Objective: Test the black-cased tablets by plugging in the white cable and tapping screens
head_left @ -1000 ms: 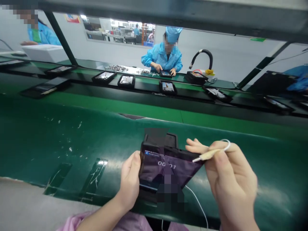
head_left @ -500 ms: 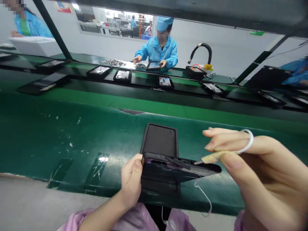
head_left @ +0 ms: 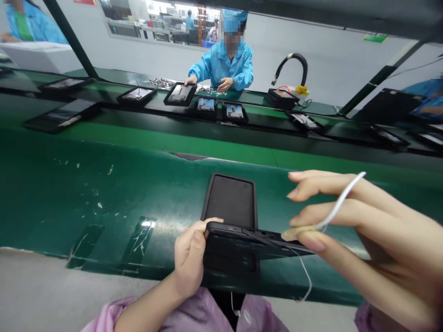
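My left hand (head_left: 189, 263) is closed round the left end of a black tablet (head_left: 238, 246), holding it edge up above the green bench. Along the top edge a port and a loose black strip show. My right hand (head_left: 374, 230) pinches a yellow-taped audio plug (head_left: 292, 234) between thumb and finger, the other fingers spread. The plug's metal tip is out of sight; its taped end meets the tablet's edge near the right. A white cable (head_left: 341, 203) loops from the plug over my fingers. Behind the tablet lies a shallow black tray (head_left: 230, 198).
Beyond the green bench (head_left: 138, 184) runs a line carrying several black trays with devices (head_left: 235, 112). A co-worker in blue (head_left: 228, 64) sits across it, touching a tray (head_left: 180, 93). A black box with a curved hose (head_left: 284, 97) stands at the back right.
My right hand has brought the audio plug left to the tablet's edge, and its metal tip has gone from view. Across the line, the co-worker has moved a tray left and lower.
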A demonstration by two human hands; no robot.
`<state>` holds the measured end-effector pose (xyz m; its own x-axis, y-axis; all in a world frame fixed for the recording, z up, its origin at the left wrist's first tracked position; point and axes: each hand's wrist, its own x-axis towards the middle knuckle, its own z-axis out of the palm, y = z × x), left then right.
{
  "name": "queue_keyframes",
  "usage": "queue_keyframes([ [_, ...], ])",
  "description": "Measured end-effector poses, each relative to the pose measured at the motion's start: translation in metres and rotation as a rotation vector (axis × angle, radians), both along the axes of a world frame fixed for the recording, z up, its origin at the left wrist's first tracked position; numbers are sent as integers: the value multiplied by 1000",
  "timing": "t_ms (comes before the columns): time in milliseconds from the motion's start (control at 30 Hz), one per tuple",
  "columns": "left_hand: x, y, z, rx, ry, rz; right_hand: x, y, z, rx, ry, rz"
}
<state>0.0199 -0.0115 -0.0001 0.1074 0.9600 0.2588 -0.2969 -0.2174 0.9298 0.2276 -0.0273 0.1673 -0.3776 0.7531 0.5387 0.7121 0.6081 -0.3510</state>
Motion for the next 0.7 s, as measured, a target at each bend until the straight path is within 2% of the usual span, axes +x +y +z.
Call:
queue_keyframes([
  [233, -1, 1, -4, -1, 16, 50, -1, 0, -15, -6, 49, 62],
  [433, 4, 1, 0, -135, -34, 77, -10, 1, -21, 26, 164, -15],
  [500, 11, 9, 6, -203, -69, 82, -9, 14, -24, 31, 219, -27],
  [567, 21, 25, 15, -270, -108, 77, -2, 39, -32, -16, 278, -75],
  [633, 32, 49, 22, -326, -137, 32, 8, 73, -46, -163, 328, -148],
  [700, 42, 75, 25, -376, -135, -19, 19, 109, -68, -381, 363, -177],
])
